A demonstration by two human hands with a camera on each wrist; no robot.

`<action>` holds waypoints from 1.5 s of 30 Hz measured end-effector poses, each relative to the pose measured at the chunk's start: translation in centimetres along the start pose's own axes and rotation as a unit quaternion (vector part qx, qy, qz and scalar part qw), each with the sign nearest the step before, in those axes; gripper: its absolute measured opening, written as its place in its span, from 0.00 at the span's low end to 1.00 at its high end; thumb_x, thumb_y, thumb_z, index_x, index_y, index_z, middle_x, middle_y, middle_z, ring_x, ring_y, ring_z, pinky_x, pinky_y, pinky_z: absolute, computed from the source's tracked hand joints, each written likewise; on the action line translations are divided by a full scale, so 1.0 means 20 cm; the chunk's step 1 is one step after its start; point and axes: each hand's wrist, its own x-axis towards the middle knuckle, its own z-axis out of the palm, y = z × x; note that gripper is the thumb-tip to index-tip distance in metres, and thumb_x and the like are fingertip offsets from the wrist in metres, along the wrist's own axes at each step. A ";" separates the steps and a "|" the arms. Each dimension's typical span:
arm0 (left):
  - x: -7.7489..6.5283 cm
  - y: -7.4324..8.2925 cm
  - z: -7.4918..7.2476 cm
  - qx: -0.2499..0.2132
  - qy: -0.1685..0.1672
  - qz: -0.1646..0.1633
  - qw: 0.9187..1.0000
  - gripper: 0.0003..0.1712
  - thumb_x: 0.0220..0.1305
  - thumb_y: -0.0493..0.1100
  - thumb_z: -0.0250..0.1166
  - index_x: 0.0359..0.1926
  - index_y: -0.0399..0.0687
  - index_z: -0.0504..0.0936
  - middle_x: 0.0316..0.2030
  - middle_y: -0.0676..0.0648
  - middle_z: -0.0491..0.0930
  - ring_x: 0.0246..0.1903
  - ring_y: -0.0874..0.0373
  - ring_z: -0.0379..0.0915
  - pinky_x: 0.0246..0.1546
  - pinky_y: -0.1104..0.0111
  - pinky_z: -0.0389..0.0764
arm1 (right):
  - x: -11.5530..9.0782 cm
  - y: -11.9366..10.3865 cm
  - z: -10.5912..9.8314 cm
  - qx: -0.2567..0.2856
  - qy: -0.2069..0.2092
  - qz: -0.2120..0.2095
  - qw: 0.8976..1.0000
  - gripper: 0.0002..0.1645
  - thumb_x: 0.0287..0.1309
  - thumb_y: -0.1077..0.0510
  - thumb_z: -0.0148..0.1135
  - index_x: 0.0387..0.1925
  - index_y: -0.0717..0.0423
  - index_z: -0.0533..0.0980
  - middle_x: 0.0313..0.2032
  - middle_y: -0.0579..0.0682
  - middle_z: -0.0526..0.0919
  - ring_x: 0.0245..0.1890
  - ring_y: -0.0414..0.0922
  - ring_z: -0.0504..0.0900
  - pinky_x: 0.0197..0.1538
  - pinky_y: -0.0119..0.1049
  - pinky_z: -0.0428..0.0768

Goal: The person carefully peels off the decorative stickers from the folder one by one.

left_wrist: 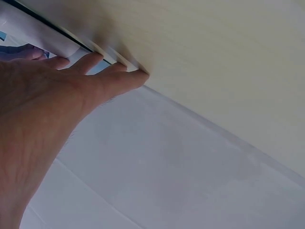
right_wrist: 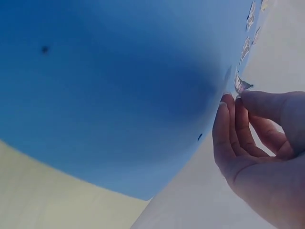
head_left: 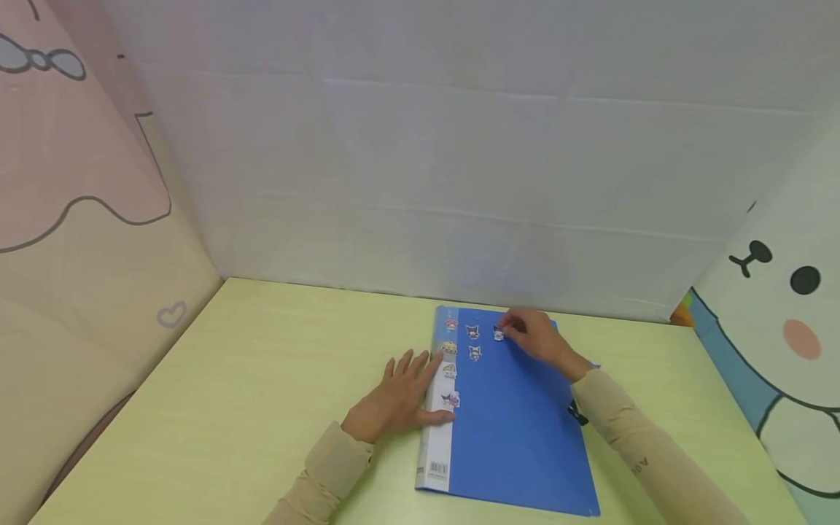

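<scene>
A blue folder (head_left: pixel 518 430) lies closed on the table, its pale spine strip on the left. My right hand (head_left: pixel 534 337) is over its upper part, pinching a small cartoon sticker (right_wrist: pixel 241 86) between thumb and fingertips, close to the cover. Two more character stickers, an upper one (head_left: pixel 472 332) and a lower one (head_left: pixel 475 353), are on the cover just left of it. Several others run down the spine, among them a purple-and-pink sticker (head_left: pixel 450 399). With fingers spread, my left hand (head_left: pixel 400 397) rests at the spine, fingertips and thumb on its edge.
The pale yellow table (head_left: pixel 262 379) extends to both sides of the folder. A white sheet wall (head_left: pixel 420 182) rises along the table's back edge, and printed cartoon panels stand left and right. Some small dark object (head_left: pixel 577 413) shows at the folder's right edge, partly behind the right sleeve.
</scene>
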 end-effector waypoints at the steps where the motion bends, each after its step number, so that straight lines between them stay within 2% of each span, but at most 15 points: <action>1: 0.00 0.00 0.00 0.000 -0.001 0.000 1.000 0.60 0.52 0.79 0.51 0.75 0.53 0.43 0.72 0.41 0.50 0.70 0.38 0.40 0.65 0.41 0.47 | 0.00 0.00 0.00 0.000 0.001 0.000 1.000 0.05 0.58 0.69 0.59 0.37 0.64 0.78 0.35 0.55 0.82 0.37 0.49 0.80 0.45 0.48 0.78; 20: 0.00 0.00 0.00 -0.006 0.000 -0.001 1.000 0.59 0.52 0.79 0.52 0.75 0.53 0.43 0.72 0.40 0.49 0.70 0.38 0.39 0.65 0.41 0.46 | -0.07 0.07 -0.07 -0.004 -0.001 0.004 1.000 0.04 0.59 0.69 0.59 0.37 0.64 0.77 0.34 0.55 0.82 0.38 0.51 0.80 0.47 0.50 0.78; 33: 0.00 0.00 0.00 0.004 -0.001 0.003 1.000 0.60 0.51 0.80 0.49 0.75 0.53 0.42 0.72 0.40 0.50 0.70 0.38 0.40 0.65 0.41 0.47 | -0.13 0.13 -0.13 0.003 0.014 -0.042 0.999 0.03 0.57 0.70 0.60 0.35 0.65 0.77 0.33 0.55 0.82 0.35 0.51 0.81 0.43 0.49 0.79; 45: 0.00 -0.01 0.00 -0.001 0.001 0.004 1.000 0.60 0.52 0.80 0.50 0.75 0.53 0.42 0.72 0.40 0.50 0.70 0.37 0.40 0.65 0.41 0.47 | -0.21 0.18 -0.20 0.000 0.002 -0.011 1.000 0.04 0.59 0.69 0.59 0.37 0.64 0.77 0.34 0.54 0.82 0.37 0.50 0.81 0.42 0.46 0.80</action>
